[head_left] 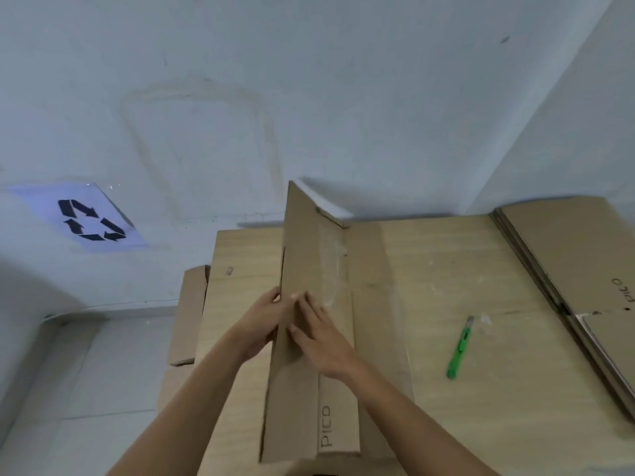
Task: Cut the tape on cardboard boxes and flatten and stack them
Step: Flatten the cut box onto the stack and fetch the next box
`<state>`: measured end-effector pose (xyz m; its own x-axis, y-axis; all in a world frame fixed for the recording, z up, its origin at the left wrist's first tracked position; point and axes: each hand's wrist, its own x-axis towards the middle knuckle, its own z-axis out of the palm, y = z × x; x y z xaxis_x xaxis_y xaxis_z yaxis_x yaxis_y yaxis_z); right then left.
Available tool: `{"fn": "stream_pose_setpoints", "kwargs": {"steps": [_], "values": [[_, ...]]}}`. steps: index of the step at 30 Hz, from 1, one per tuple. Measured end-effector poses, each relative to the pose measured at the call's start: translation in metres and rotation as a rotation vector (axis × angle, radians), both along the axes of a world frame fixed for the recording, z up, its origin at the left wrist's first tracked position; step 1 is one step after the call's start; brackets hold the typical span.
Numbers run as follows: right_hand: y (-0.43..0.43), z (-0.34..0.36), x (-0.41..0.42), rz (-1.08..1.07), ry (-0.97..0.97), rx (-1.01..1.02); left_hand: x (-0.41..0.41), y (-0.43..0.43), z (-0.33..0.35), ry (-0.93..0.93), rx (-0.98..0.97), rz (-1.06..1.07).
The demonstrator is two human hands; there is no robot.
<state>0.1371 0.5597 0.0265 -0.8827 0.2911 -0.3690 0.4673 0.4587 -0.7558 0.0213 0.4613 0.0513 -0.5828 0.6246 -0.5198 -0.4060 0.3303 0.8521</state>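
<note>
A long brown cardboard box (309,389) marked "PICO" lies partly collapsed along the middle of the wooden table (446,269), one panel standing up at the far end. My left hand (261,324) grips the box's left edge, thumb on top. My right hand (319,334) presses flat on the top panel, fingers straight, beside the left. A green utility knife (459,348) lies on the table to the right, apart from both hands. Flattened boxes (567,269) are stacked at the right.
More cardboard (189,314) leans off the table's left side over the tiled floor. A white wall stands close behind, with a paper recycling sign (82,218) at the left.
</note>
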Motion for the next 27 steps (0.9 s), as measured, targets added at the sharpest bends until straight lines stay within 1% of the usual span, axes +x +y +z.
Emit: {"fn": "stream_pose_setpoints", "kwargs": {"steps": [2, 4, 6, 8, 10, 13, 15, 17, 18, 20, 22, 25, 27], "values": [[0.004, -0.021, 0.012, 0.028, -0.044, 0.015, 0.001, -0.009, -0.023, 0.039, -0.071, 0.118], [0.013, -0.042, 0.031, 0.012, -0.133, 0.077, 0.003, -0.02, -0.053, -0.004, -0.136, 0.228], [0.029, -0.059, 0.054, -0.038, -0.243, 0.141, 0.008, -0.026, -0.071, -0.02, -0.179, 0.284], [0.04, -0.068, 0.074, -0.089, -0.365, 0.203, 0.012, -0.028, -0.08, 0.105, -0.302, 0.296], [0.047, -0.073, 0.085, -0.119, -0.408, 0.279, 0.013, -0.027, -0.085, 0.224, -0.394, 0.278], [0.059, -0.075, 0.087, -0.193, -0.448, 0.301, 0.017, -0.023, -0.092, 0.263, -0.436, 0.174], [0.068, -0.075, 0.089, -0.291, -0.501, 0.266, 0.022, -0.023, -0.097, 0.319, -0.548, 0.099], [0.075, -0.078, 0.094, -0.313, -0.53, 0.236, 0.03, -0.024, -0.102, 0.47, -0.688, -0.055], [0.076, -0.081, 0.097, -0.296, -0.532, 0.237, 0.035, -0.025, -0.104, 0.546, -0.715, -0.159], [0.076, -0.084, 0.1, -0.281, -0.528, 0.249, 0.039, -0.026, -0.112, 0.638, -0.686, -0.332], [0.075, -0.085, 0.099, -0.287, -0.53, 0.251, 0.037, -0.024, -0.115, 0.635, -0.672, -0.38], [0.07, -0.085, 0.095, -0.304, -0.54, 0.252, 0.035, -0.017, -0.113, 0.61, -0.727, -0.38], [0.065, -0.086, 0.088, -0.278, -0.527, 0.335, 0.037, -0.011, -0.113, 0.705, -0.761, -0.459]]}}
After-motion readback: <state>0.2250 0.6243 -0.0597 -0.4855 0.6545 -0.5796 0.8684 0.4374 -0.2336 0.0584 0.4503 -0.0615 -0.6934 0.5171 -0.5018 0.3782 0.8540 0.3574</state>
